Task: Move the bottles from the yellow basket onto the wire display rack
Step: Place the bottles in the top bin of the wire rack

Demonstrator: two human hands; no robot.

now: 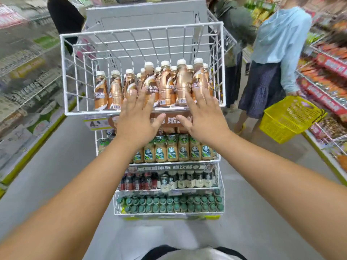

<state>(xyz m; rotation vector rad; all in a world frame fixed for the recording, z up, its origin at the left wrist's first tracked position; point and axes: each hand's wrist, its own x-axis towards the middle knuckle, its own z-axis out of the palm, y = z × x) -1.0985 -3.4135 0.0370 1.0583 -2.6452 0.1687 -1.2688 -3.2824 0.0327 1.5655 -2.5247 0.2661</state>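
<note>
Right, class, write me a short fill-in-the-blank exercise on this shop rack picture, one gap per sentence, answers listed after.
1. Both hands, the left hand and the right hand, reach toward the ____ tier of the wire rack.
2. The brown bottles there have ____ caps.
3. The yellow basket sits to the person's ____.

Answers: top; white; right
</note>
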